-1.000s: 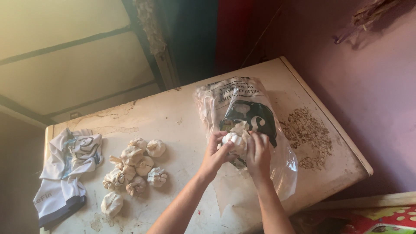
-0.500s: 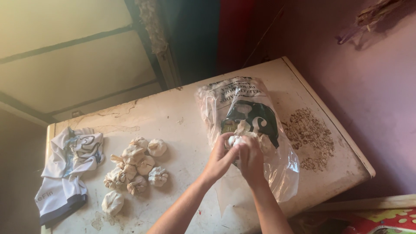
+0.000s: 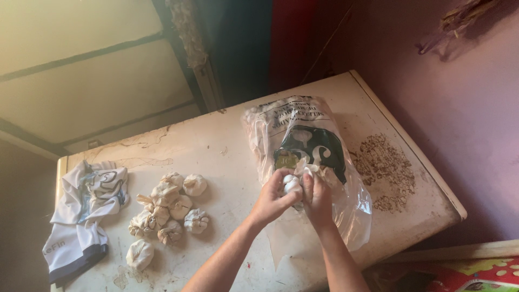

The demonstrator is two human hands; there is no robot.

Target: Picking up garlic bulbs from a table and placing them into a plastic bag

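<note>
A clear plastic bag (image 3: 303, 135) with a dark green print lies on a worn white table (image 3: 227, 146). Over the bag's near, open end my left hand (image 3: 272, 199) and my right hand (image 3: 318, 199) are pressed together around a small white lump (image 3: 291, 183), which looks like a piece of wrapped cloth or paper. Both hands have their fingers curled on it. To the left on the table sits a pile of several similar white twisted bundles (image 3: 167, 208).
A crumpled white cloth with dark trim (image 3: 81, 216) lies at the table's left end. A brown rust patch (image 3: 386, 170) marks the right side near the purple wall (image 3: 459, 119). A patterned red cloth (image 3: 459, 273) shows below the table edge.
My hands have drawn closer together around the white lump over the bag's open end. The bag, the pile and the cloth have stayed in place.
</note>
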